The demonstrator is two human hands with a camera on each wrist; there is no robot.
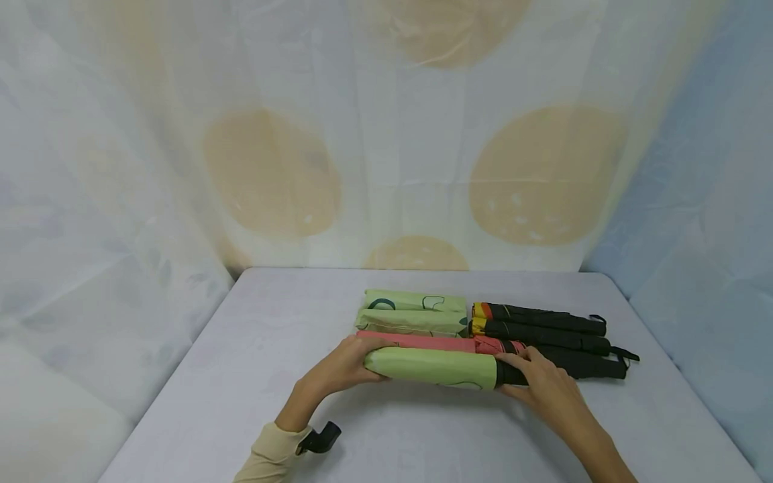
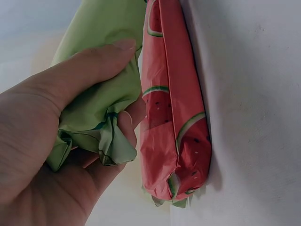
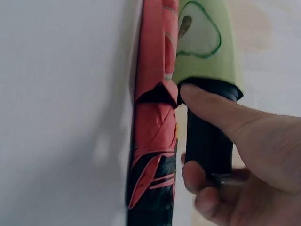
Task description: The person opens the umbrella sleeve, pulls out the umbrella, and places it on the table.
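Observation:
A folded green umbrella (image 1: pixel 431 367) lies crosswise near the table's middle, held at both ends. My left hand (image 1: pixel 362 359) grips the bunched end of its green cover (image 2: pixel 94 117), thumb on top. My right hand (image 1: pixel 513 369) curls round its black handle (image 3: pixel 207 141), the thumb pressed at the edge of the cover (image 3: pixel 202 37), which bears a pear outline. A red watermelon-print umbrella (image 1: pixel 417 341) lies right behind it, touching it along its side (image 2: pixel 174 117) (image 3: pixel 153 117).
Two more green folded umbrellas (image 1: pixel 413 312) lie behind the red one. Black umbrellas with yellow and orange tips (image 1: pixel 540 327) lie to their right, straps trailing. The pale grey table (image 1: pixel 253 376) is walled by spotted cloth (image 1: pixel 398 168) on three sides.

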